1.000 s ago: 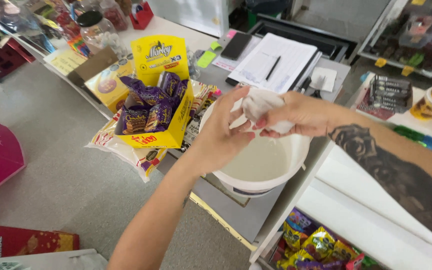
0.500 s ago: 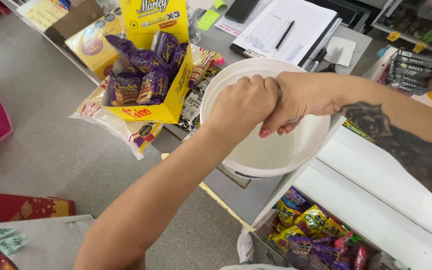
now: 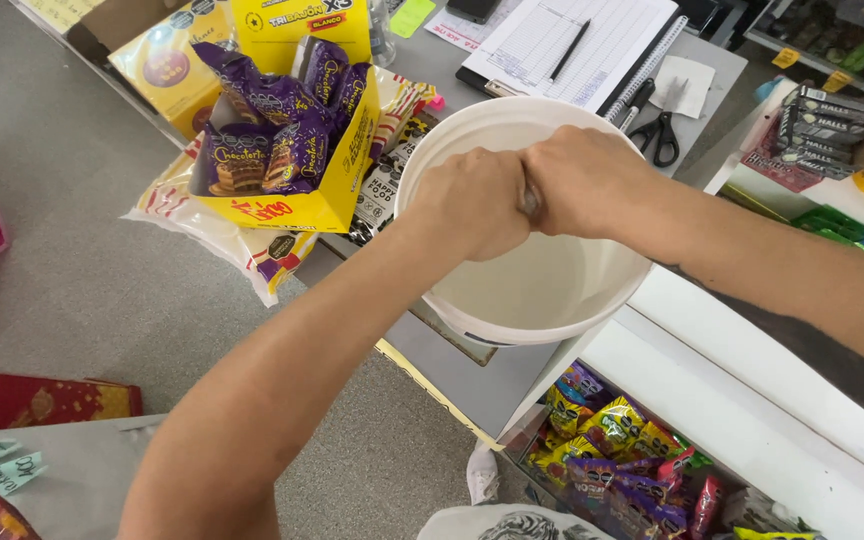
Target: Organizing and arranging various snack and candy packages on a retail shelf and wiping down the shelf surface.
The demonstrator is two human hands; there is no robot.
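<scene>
A white plastic bucket (image 3: pixel 550 325) stands on the grey counter, with what looks like pale water inside. Both my hands are clenched together right above its opening. My left hand (image 3: pixel 474 203) and my right hand (image 3: pixel 589 180) press fist against fist. Only a thin sliver of a pale cloth (image 3: pixel 529 198) shows between them; the remainder is hidden inside the fists.
A yellow display box (image 3: pixel 324 200) of purple-wrapped snacks sits left of the bucket on flat packets. Behind the bucket lie a lined notepad with a pen (image 3: pixel 564 45) and black scissors (image 3: pixel 664 135). Colourful sweets (image 3: pixel 612 450) fill a shelf below the white counter edge.
The white cloth was bunched loosely in my fingers a second ago. My hands have since closed tight around it and come down over the bucket, and the view has moved closer.
</scene>
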